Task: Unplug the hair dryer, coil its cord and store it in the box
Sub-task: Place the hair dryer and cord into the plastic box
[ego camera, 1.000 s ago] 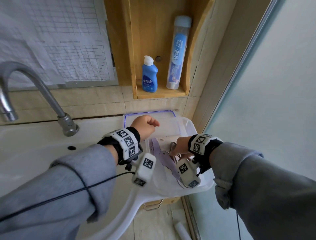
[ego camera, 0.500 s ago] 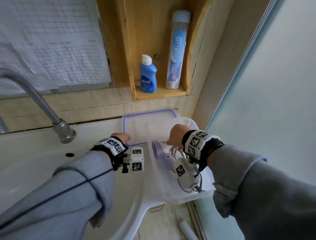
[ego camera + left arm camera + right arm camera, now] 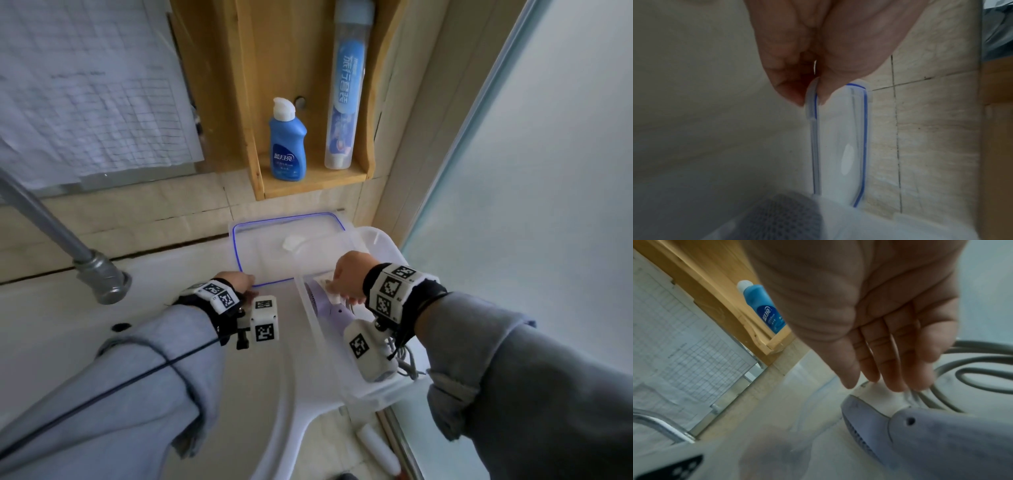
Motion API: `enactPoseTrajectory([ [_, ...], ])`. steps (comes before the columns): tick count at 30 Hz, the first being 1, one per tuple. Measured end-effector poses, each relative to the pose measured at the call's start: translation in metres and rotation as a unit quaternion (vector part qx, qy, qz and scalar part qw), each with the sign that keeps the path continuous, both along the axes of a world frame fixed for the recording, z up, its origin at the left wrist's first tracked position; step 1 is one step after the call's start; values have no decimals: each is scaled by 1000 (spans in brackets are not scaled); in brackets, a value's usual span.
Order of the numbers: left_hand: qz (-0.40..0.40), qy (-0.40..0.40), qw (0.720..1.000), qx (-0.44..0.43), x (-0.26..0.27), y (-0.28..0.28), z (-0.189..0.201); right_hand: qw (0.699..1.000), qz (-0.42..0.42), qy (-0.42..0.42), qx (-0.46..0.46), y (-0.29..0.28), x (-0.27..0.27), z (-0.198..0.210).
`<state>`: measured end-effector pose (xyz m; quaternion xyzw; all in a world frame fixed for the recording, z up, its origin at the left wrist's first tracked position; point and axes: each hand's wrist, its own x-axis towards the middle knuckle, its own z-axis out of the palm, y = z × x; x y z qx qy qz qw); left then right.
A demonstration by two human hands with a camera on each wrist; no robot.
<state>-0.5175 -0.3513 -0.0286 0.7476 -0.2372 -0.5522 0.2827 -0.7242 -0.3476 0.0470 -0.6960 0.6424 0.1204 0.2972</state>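
Note:
A clear plastic box (image 3: 310, 334) stands on the sink's right corner. In it lies the purple and white hair dryer (image 3: 325, 305) (image 3: 941, 434), with its grey cord (image 3: 972, 369) (image 3: 409, 363) looped beside it. My right hand (image 3: 346, 270) (image 3: 890, 382) reaches into the box, and its straight fingers touch the dryer's white nozzle. The box's lid (image 3: 274, 246) (image 3: 838, 146), edged with a blue seal, lies behind the box by the wall. My left hand (image 3: 239, 279) (image 3: 810, 100) pinches the lid's near left corner between thumb and finger.
A metal faucet (image 3: 99, 277) rises over the white sink (image 3: 68, 325) on the left. A wooden shelf (image 3: 308, 185) above the lid holds a blue bottle (image 3: 287, 144) and a tall tube (image 3: 344, 102). Paper sheets (image 3: 85, 85) hang top left. Frosted glass (image 3: 548, 171) closes the right side.
My left hand has come down from above the box to the lid's corner and taken hold of it. My right hand has shifted inside the box towards the dryer's nozzle.

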Motion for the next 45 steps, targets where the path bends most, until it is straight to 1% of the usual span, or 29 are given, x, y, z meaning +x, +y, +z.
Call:
enactPoseTrajectory([
  [2,7,53,998,-31,0,1,8,1000,-7,0,-1,4,4,4],
  [3,19,71,997,-38,0,2,14,1000,-7,2,-4,6,7,5],
  [4,49,93,993,-44,2,3,19,1000,-10,-3,-8,10,11,6],
  [6,96,117,988,-40,5,6,32,998,-39,-43,-1,14,14,7],
  [7,104,127,986,-42,8,9,37,998,-44,-52,0,18,16,9],
  [10,86,129,986,-55,17,19,54,1000,-14,-21,-14,23,18,22],
  [13,113,164,977,-73,26,28,65,997,20,41,-56,31,14,36],
  [15,137,169,971,-100,28,36,70,995,46,77,-52,30,8,34],
  [17,169,180,960,-130,25,52,77,994,46,79,-57,31,1,35],
  [21,199,192,943,-187,22,83,90,995,17,56,-85,36,-13,43],
  [23,213,181,936,-215,17,99,95,995,-4,46,-89,47,-19,45],
  [24,222,172,932,-227,14,108,97,995,-32,10,-92,51,-24,44],
  [25,230,161,929,-240,12,118,98,994,-5,25,-108,58,-28,42],
  [26,233,145,929,-249,10,126,99,988,24,52,-142,60,-31,40],
  [27,233,127,930,-254,8,134,100,987,28,58,-151,57,-34,39],
  [28,233,105,931,-260,6,144,102,987,23,42,-153,60,-36,43],
  [29,234,84,930,-271,2,154,105,988,-9,9,-153,66,-37,49],
  [30,233,66,928,-284,-2,163,108,986,-52,-78,-135,72,-38,52],
  [31,231,48,925,-298,-5,169,111,974,-116,-167,-100,78,-37,59],
  [32,224,28,923,-312,-9,176,116,957,-137,-240,-85,84,-38,64],
  [33,214,2,921,-326,-13,182,120,953,-129,-271,-47,90,-38,69],
  [35,182,-67,921,-339,-19,190,127,911,-170,-375,2,96,-36,78],
  [38,141,-151,916,-344,-27,205,138,843,-193,-498,60,103,-34,93],
  [40,90,-195,915,-341,-36,215,144,803,-208,-551,95,105,-31,100],
  [42,13,-232,912,-337,-54,228,154,771,-211,-587,128,108,-32,103],
  [44,-61,-244,907,-338,-72,237,163,752,-208,-607,152,108,-36,106],
  [45,-91,-251,906,-329,-79,239,166,752,-220,-603,152,107,-41,107],
])
